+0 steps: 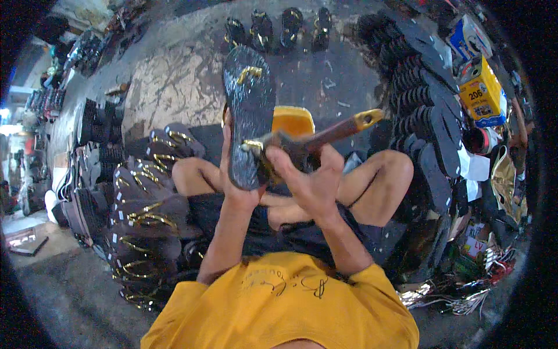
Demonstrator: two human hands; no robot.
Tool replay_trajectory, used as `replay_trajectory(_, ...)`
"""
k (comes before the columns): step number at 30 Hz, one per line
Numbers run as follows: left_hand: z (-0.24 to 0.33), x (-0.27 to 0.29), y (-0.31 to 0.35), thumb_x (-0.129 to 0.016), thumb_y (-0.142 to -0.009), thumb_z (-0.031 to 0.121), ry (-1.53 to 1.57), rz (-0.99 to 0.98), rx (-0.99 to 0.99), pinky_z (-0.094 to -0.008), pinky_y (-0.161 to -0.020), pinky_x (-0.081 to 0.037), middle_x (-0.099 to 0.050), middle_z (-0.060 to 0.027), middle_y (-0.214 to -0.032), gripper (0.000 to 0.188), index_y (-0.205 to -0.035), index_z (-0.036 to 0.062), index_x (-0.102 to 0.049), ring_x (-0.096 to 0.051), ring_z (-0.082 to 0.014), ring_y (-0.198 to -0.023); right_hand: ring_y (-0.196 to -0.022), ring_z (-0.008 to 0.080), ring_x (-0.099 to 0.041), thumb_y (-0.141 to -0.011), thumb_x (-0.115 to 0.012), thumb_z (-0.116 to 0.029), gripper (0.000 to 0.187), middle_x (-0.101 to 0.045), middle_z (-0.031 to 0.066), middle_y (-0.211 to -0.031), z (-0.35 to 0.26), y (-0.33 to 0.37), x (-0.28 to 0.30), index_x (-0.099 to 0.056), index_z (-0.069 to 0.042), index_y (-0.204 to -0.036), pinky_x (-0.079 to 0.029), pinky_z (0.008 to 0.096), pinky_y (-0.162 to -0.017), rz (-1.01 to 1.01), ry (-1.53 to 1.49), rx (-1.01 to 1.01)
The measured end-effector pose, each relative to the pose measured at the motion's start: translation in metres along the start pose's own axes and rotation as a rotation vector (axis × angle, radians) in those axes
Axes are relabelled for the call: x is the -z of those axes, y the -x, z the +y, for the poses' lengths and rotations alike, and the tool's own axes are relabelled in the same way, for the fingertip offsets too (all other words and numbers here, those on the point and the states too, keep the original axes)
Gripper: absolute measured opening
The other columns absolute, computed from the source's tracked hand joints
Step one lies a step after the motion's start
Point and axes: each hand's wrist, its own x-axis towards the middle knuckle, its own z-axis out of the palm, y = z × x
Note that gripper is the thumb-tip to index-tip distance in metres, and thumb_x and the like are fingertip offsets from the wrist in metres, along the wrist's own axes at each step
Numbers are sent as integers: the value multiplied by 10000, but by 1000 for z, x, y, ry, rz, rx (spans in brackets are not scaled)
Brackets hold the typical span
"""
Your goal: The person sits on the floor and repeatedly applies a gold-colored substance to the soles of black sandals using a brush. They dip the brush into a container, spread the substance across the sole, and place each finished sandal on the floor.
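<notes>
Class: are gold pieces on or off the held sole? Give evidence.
On: one gold piece shows far up the sole, another beside the right hand.

The long black sandal sole [251, 113] is gleaming, glossy and streaky; its gold strap ends [250, 74] are shining like metal. The brown, wood-like tool handle [337, 131] is looking smooth from here, the mustard-yellow cloth shirt [279, 311] matt.

Yellow T-shirt [279, 308], dark shorts [212, 220]
</notes>
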Motion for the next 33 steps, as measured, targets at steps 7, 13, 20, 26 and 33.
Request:
replay_trajectory(7, 3, 1, -7, -426, -1106, 420, 157, 2, -33, -413, -1009, -554, -645, -94, -1348, 515, -1543, 147, -438, -676, -255, -1134, -685, 99, -671, -806, -879, -105, 294, -705, 41, -789, 16, -7, 6, -682, 4, -995, -549, 258, -649, 161, 163, 98)
replay_trajectory(13, -1, 14, -14, -455, -1083, 480, -152, 65, -63, -403, -956, -566, -702, -86, -1184, 478, -1363, 114, -579, -701, -219, -1030, -680, 99, -671, -795, -889, -147, 237, -704, 20, -758, -6, -2, 1, -699, -27, -872, -530, 259, -627, 99, 239, 342)
replay_trajectory(20, -3, 23, -19, -460, -1080, 480, 16, -91, 51, -381, -950, -567, -690, -84, -1253, 504, -1404, 107, -559, -682, -204, -1103, -677, 136, -696, -797, -897, -165, 275, -723, 21, -770, 12, 7, -1, -754, -18, -981, -557, 302, -646, -106, 134, 610)
replay_trajectory(26, -2, -2, 1, -481, -1082, 429, 75, 135, 44, -388, -949, -585, -667, -115, -1270, 511, -1509, 148, -474, -687, -209, -1095, -677, 230, -717, -816, -874, -262, 226, -733, 61, -795, -5, -33, 11, -778, -88, -923, -577, 367, -660, 84, 414, 504)
replay_trajectory(33, -3, 12, -9, -457, -1089, 400, 270, -115, 104, -446, -959, -594, -687, -123, -1283, 461, -1406, 83, -566, -698, -272, -1110, -689, 285, -732, -835, -825, -261, 189, -710, 53, -710, 4, -31, 12, -782, -82, -876, -571, 400, -622, 229, 391, 358)
